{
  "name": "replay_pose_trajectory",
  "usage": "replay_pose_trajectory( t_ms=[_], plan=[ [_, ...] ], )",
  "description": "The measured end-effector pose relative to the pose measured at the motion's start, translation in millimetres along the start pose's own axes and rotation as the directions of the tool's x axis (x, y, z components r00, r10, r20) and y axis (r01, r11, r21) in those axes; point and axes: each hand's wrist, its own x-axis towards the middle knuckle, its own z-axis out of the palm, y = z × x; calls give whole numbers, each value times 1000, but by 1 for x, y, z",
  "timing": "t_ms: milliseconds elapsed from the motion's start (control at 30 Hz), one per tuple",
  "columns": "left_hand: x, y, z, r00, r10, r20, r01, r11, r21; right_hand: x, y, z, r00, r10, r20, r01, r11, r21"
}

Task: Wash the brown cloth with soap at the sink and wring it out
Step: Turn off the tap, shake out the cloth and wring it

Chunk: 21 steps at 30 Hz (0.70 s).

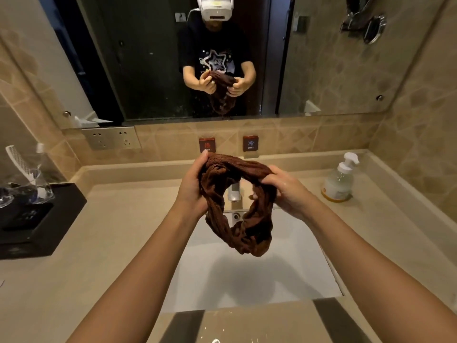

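The brown cloth (243,226) hangs bunched in a loop above the white sink basin (247,280). My left hand (191,186) grips its left end and my right hand (286,191) grips its right end, both at about the same height. The cloth's lower fold dangles free over the basin without touching it. Behind the cloth, the chrome faucet (234,193) shows through the loop. A clear soap pump bottle (340,180) with a white head stands on the counter at the right, apart from my hands.
A black tray (49,219) with glasses and a white comb (18,159) sits on the left counter. Hot and cold labels (250,143) are on the tiled wall behind the faucet, beside a socket plate (112,137). The mirror (148,70) above reflects a person holding the cloth.
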Motion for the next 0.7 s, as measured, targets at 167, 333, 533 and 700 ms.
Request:
replay_pose_trajectory(
  t_ms=[167, 333, 533, 700],
  plan=[
    [8, -8, -14, 998, 61, -34, -49, 957, 287, 2, -71, -5, 995, -93, 43, 96, 991, -93],
    [13, -15, -16, 991, -66, 120, -12, 830, 558, 10, -125, -4, 986, -164, 29, 166, 971, -172],
    [26, -13, 5, 980, -177, 91, 23, 555, 832, 20, -133, -7, 978, -198, -60, 193, 978, -75],
    [36, -2, 28, 998, 7, 55, -44, 696, 717, 23, -141, -10, 961, -263, -85, 270, 958, 95]
  ],
)
